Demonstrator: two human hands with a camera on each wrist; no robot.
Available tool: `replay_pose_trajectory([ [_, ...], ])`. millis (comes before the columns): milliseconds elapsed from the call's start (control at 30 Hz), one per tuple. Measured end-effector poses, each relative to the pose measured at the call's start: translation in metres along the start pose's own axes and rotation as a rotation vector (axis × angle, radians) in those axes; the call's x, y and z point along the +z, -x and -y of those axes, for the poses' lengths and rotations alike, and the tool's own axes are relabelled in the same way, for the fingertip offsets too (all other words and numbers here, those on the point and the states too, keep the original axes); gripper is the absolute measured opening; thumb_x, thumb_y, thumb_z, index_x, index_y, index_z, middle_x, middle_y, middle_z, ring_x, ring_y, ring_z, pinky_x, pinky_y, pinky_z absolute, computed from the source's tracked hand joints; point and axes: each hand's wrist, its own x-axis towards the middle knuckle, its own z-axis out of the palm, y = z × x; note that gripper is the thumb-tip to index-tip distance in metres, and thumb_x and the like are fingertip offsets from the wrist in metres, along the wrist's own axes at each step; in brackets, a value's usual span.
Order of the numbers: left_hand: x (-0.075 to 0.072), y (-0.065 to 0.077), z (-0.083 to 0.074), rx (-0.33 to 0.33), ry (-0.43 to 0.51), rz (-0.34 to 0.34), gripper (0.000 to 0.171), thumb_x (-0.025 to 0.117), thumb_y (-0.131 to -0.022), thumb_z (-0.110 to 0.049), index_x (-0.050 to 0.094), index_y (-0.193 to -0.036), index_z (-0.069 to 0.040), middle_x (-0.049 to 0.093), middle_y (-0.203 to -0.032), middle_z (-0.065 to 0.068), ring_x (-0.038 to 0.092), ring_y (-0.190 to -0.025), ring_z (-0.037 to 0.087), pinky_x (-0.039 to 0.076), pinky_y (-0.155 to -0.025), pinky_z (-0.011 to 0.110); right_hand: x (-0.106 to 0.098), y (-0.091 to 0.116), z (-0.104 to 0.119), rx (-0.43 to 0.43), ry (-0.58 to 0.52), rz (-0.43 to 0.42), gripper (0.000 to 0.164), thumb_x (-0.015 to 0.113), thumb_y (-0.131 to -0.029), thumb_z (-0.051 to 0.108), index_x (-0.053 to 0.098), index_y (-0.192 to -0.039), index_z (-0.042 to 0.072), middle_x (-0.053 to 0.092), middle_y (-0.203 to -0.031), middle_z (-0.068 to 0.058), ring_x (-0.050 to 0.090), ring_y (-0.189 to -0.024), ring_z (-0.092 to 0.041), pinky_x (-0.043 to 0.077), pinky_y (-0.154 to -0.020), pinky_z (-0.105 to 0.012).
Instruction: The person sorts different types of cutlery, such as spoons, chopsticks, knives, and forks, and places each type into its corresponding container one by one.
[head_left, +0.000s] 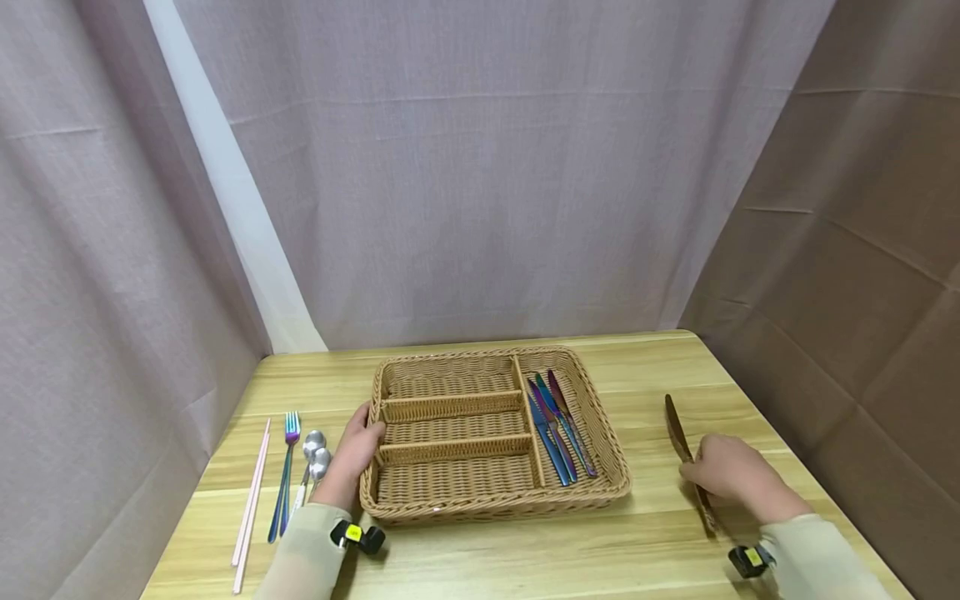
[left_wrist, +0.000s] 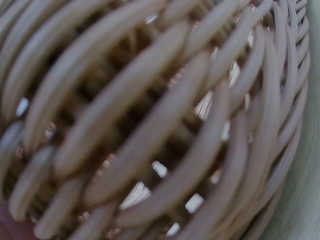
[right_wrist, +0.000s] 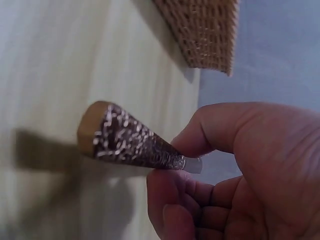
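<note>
My left hand (head_left: 357, 446) holds the left rim of a woven wicker cutlery basket (head_left: 495, 507), thumb over the edge. Only blurred weave of the basket (left_wrist: 135, 115) fills most of the left wrist view. Right of the basket, my right hand (head_left: 731, 471) pinches a bronze-coloured knife (head_left: 677, 429) between thumb and fingers, blade pointing away from me. The right wrist view shows the patterned handle of this knife (right_wrist: 132, 137), with a gold end, held off the table. Several iridescent knives (head_left: 558, 433) lie in the basket's long right compartment.
On the table's left lie pink chopsticks (head_left: 251, 504), forks (head_left: 287, 467) with a rainbow sheen and silver spoons (head_left: 318, 462), partly hidden by my left arm. Dividers (head_left: 457, 446) split the basket's left side into three compartments. Grey curtains (head_left: 495, 208) stand behind the wooden table (head_left: 637, 550).
</note>
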Motion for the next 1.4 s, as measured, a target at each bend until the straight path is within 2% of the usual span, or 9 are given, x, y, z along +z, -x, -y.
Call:
replay_pose_trajectory([
  [267,0.000,0.000,0.000,0.000,0.010,-0.001,0.062,0.045,-0.087,0.004,0.031,-0.148,0.005,0.044,-0.142,0.032,0.043,-0.123,0.043,0.036,-0.103,0.050,-0.013,-0.011,0.027,-0.083,0.038,-0.115,0.044,0.063,-0.082,0.028,0.034,-0.050,0.022,0.025,-0.048,0.009,0.022,-0.044,-0.011,0.027,-0.045,-0.031],
  [467,0.000,0.002,-0.002,0.005,-0.009,-0.010,0.061,0.046,-0.088,0.004,0.032,-0.147,0.006,0.044,-0.142,0.032,0.043,-0.124,0.043,0.035,-0.105,0.051,-0.022,-0.021,0.054,-0.120,0.033,-0.143,0.044,0.063,-0.080,0.028,0.033,-0.049,0.022,0.024,-0.047,0.010,0.021,-0.044,-0.010,0.026,-0.044,-0.030],
  [567,-0.001,-0.002,0.002,0.008,-0.004,-0.010,0.062,0.046,-0.087,0.005,0.032,-0.147,0.007,0.045,-0.141,0.032,0.043,-0.123,0.043,0.035,-0.105,0.051,-0.026,-0.027,0.068,-0.143,0.035,-0.165,0.043,0.064,-0.080,0.028,0.034,-0.049,0.022,0.025,-0.047,0.009,0.023,-0.044,-0.011,0.027,-0.044,-0.031],
  [667,-0.003,-0.009,0.013,0.008,0.008,-0.016,0.062,0.047,-0.087,0.004,0.033,-0.147,0.006,0.045,-0.142,0.031,0.044,-0.123,0.041,0.034,-0.105,0.052,-0.030,-0.032,0.082,-0.157,0.040,-0.176,0.044,0.065,-0.079,0.029,0.034,-0.049,0.023,0.025,-0.047,0.010,0.025,-0.044,-0.012,0.028,-0.045,-0.032],
  [767,-0.004,-0.017,0.027,0.012,-0.001,-0.030,0.062,0.047,-0.087,0.002,0.034,-0.148,0.003,0.045,-0.142,0.029,0.044,-0.123,0.039,0.034,-0.106,0.052,-0.032,-0.036,0.094,-0.166,0.032,-0.170,0.045,0.065,-0.078,0.029,0.033,-0.048,0.023,0.025,-0.045,0.010,0.024,-0.043,-0.012,0.028,-0.044,-0.032],
  [867,-0.002,-0.020,0.033,0.022,-0.014,-0.045,0.061,0.046,-0.087,0.001,0.035,-0.148,0.001,0.046,-0.142,0.027,0.045,-0.122,0.036,0.034,-0.105,0.051,-0.034,-0.042,0.106,-0.190,0.024,-0.169,0.045,0.066,-0.077,0.029,0.034,-0.047,0.023,0.025,-0.045,0.010,0.024,-0.042,-0.011,0.028,-0.044,-0.032],
  [1100,-0.001,-0.019,0.033,0.020,-0.014,-0.047,0.061,0.046,-0.088,0.000,0.035,-0.148,-0.001,0.047,-0.142,0.025,0.046,-0.120,0.036,0.036,-0.103,0.051,-0.032,-0.060,0.128,-0.204,0.026,-0.157,0.043,0.067,-0.075,0.028,0.035,-0.045,0.022,0.027,-0.044,0.010,0.025,-0.042,-0.012,0.026,-0.044,-0.031],
  [1233,-0.002,-0.020,0.032,0.008,0.006,-0.034,0.062,0.045,-0.088,0.000,0.033,-0.149,0.000,0.045,-0.143,0.027,0.044,-0.122,0.037,0.034,-0.105,0.051,-0.030,-0.067,0.138,-0.206,0.028,-0.136,0.039,0.063,-0.074,0.027,0.036,-0.046,0.021,0.030,-0.044,0.009,0.027,-0.042,-0.013,0.031,-0.046,-0.032],
  [1400,-0.003,-0.022,0.033,0.008,0.011,-0.020,0.061,0.044,-0.090,0.000,0.031,-0.149,0.001,0.043,-0.143,0.029,0.045,-0.122,0.040,0.035,-0.103,0.052,-0.025,-0.075,0.146,-0.201,0.023,-0.099,0.040,0.063,-0.077,0.027,0.037,-0.047,0.021,0.034,-0.044,0.007,0.034,-0.040,-0.013,0.037,-0.048,-0.033],
])
